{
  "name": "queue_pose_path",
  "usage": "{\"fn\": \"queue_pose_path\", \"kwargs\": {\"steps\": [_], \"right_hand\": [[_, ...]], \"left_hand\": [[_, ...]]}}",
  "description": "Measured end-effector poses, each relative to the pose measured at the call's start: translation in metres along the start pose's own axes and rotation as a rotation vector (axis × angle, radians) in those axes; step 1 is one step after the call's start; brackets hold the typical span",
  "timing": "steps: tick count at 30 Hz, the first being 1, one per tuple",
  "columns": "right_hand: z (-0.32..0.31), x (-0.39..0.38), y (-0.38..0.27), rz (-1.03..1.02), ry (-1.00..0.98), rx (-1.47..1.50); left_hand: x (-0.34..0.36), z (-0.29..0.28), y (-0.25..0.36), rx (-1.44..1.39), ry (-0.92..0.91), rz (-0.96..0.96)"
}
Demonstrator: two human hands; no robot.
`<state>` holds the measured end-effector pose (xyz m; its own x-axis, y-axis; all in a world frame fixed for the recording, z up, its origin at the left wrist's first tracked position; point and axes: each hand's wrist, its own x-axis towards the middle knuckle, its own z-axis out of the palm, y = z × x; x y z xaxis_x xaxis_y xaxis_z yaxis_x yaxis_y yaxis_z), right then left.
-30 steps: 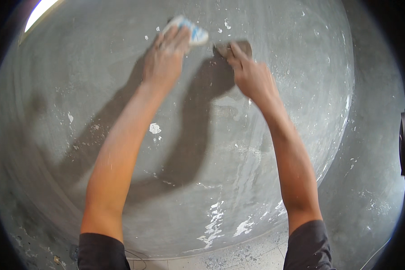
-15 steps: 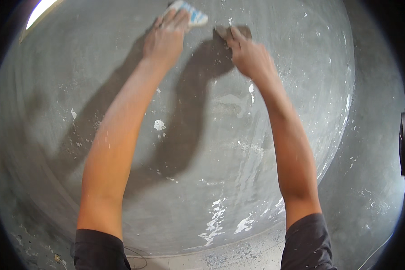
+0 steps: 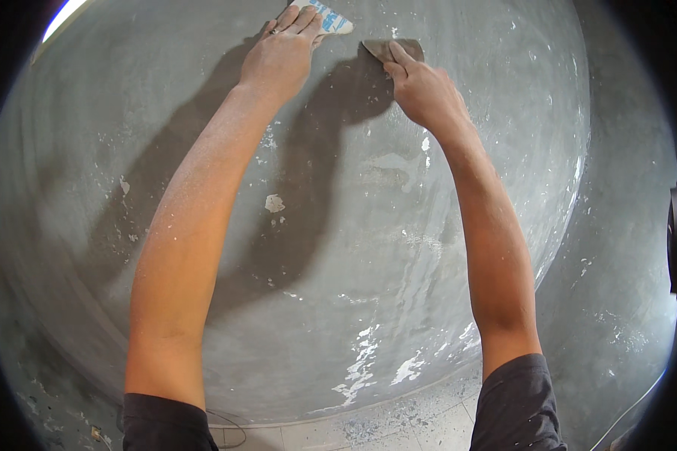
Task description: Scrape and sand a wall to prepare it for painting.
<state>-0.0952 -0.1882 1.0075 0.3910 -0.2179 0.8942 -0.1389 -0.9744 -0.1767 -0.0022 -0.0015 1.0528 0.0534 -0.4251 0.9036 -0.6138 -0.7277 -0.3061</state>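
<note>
In front of me is a grey wall [image 3: 338, 248] with flaking white patches. My right hand [image 3: 428, 90] is closed on a putty knife [image 3: 412, 49], its index finger stretched along the blade. The flat blade lies at or very near the wall high in the view; I cannot tell whether it touches. My left hand [image 3: 282, 56] is closed round a flat, pointed white piece with blue print [image 3: 334, 21], just left of the putty knife. Its fingers lie over the piece, and part of it is hidden behind them. Pale dust coats the left forearm.
A bright light [image 3: 62, 19] shines at the upper left. A dark round fixture [image 3: 676, 240] is on the right side wall. Flakes of debris [image 3: 398, 425] litter the tiled floor below. A thin cable [image 3: 229, 436] lies at lower left, and a pale cable [image 3: 628, 410] runs at lower right.
Both hands have shifted slightly right across the view, the left one a little lower too. Each keeps its hold, and the putty knife blade shows more clearly.
</note>
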Motion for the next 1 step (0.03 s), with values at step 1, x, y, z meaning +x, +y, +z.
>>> {"fn": "queue_pose_path", "kwargs": {"steps": [1], "right_hand": [[0.0009, -0.0049, -0.0010, -0.034, -0.012, -0.025]], "left_hand": [[-0.0033, 0.0056, -0.0065, 0.082, 0.013, 0.038]]}}
